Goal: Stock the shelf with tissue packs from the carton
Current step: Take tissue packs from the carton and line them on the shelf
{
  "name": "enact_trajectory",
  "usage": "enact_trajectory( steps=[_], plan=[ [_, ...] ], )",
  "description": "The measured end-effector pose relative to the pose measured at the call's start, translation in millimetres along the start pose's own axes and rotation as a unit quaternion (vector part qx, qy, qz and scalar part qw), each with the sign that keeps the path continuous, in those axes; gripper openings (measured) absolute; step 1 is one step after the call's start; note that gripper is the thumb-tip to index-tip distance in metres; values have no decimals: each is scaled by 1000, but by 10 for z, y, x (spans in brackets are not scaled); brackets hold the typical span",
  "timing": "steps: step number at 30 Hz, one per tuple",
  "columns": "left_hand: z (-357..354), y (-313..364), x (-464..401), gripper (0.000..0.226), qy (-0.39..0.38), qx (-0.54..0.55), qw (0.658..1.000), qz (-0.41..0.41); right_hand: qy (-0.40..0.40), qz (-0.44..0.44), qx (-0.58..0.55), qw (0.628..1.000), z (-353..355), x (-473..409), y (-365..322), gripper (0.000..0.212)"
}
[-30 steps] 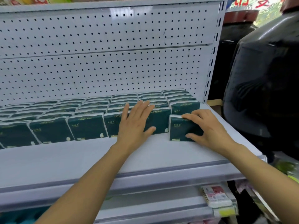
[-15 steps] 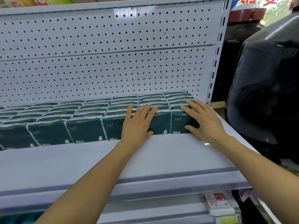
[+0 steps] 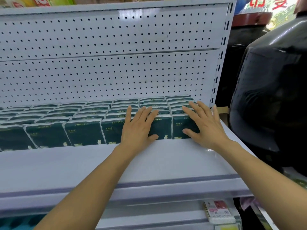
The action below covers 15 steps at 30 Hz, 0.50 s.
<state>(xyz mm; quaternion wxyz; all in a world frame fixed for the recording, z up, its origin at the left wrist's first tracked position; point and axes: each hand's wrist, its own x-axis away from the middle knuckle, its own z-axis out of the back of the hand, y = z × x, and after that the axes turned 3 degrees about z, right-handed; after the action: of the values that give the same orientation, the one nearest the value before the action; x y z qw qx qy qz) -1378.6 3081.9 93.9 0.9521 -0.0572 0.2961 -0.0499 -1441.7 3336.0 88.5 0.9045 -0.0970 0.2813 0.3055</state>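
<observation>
Head view of the shelf [image 3: 166, 161] partway through stocking. Dark green tissue packs [image 3: 86, 135] stand upright in rows running from the pegboard back panel [image 3: 116, 77] forward, in a band that runs from the left edge of the frame to the right upright. The left hand [image 3: 137, 128] lies flat, fingers straight, against the face and top of a front-row pack; its grip is released, pressing rather than grasping. The right hand [image 3: 206, 128] likewise lies flat with spread fingers on the rightmost front pack [image 3: 181, 128], thumb against its face, grip released. This pack stands level with its neighbours, so the front row appears complete across its visible length. A broad strip of bare shelf lies between the front row and the shelf lip, judged enough for further rows. The carton is not in view, so the stock left cannot be told. A lower shelf [image 3: 166, 214] carries small boxed goods [image 3: 217, 211], unrelated to the task
</observation>
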Motion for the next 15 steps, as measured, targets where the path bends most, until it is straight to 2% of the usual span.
enact_trajectory(
  steps=[4,6,11,15],
  plan=[
    [129,45,175,70,84,28,996,30,124,25,-23,992,80,64,-314,56],
    [200,52,340,67,114,44,991,46,152,51,-37,986,105,119,-528,50],
    [414,-126,976,63,148,68,982,100,140,82,-105,981,138,287,-1175,50],
    [647,-485,1612,64,123,44,978,165,126,132,-139,973,75,329,-1867,52]
  ],
)
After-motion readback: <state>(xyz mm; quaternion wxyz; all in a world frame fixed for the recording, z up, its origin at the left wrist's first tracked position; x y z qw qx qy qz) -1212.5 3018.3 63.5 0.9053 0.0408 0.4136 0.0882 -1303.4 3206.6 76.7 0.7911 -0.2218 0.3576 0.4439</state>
